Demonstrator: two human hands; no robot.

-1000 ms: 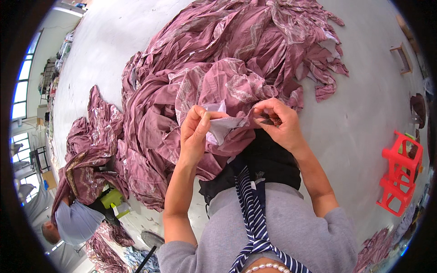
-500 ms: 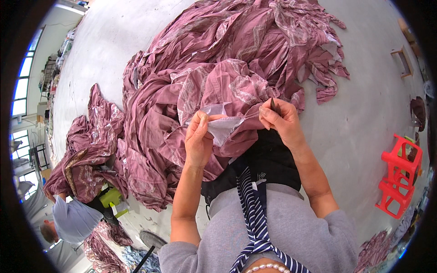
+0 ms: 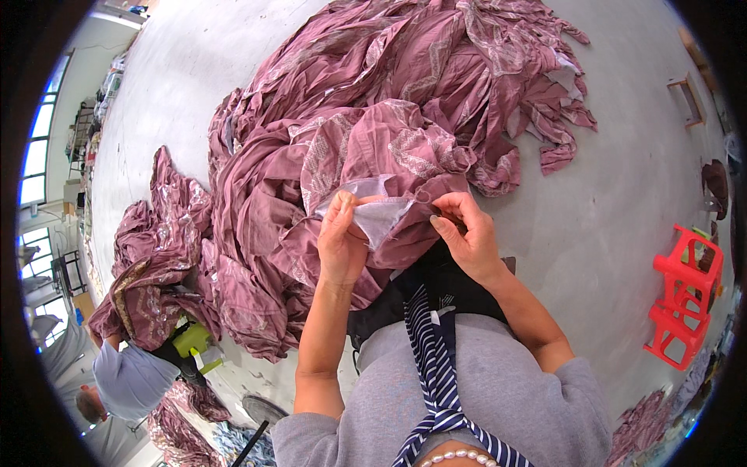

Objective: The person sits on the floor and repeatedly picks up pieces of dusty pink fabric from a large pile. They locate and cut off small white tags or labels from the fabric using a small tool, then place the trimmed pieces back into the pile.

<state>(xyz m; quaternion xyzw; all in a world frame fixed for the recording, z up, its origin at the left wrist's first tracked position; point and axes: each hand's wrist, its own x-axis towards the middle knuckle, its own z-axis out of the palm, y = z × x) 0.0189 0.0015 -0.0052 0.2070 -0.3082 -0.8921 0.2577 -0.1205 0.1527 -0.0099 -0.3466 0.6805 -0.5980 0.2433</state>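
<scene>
A large length of dusty-pink patterned fabric [image 3: 389, 148] lies heaped in front of me, its near edge drawn up to my lap. My left hand [image 3: 342, 241] is closed, thumb over fingers, on a whitish section [image 3: 381, 219] of this fabric. At the right end of the raised edge, my right hand [image 3: 471, 237] pinches the pink cloth between thumb and forefinger. Something dark shows inside its curled fingers, mostly hidden; a small dark tip [image 3: 510, 263] sticks out beside the wrist.
More pink cloth [image 3: 159, 257] spreads left toward a seated person [image 3: 136, 377] in a light blue top, beside a green stool [image 3: 193, 340]. Red plastic stools [image 3: 685, 296] stand at the right. A wooden frame [image 3: 686, 101] is farther back on the grey floor [image 3: 630, 156].
My right hand has moved down and slightly left to the fabric edge and turned. The dark pointed tool that rose from its fingers no longer shows there. My left hand keeps its hold.
</scene>
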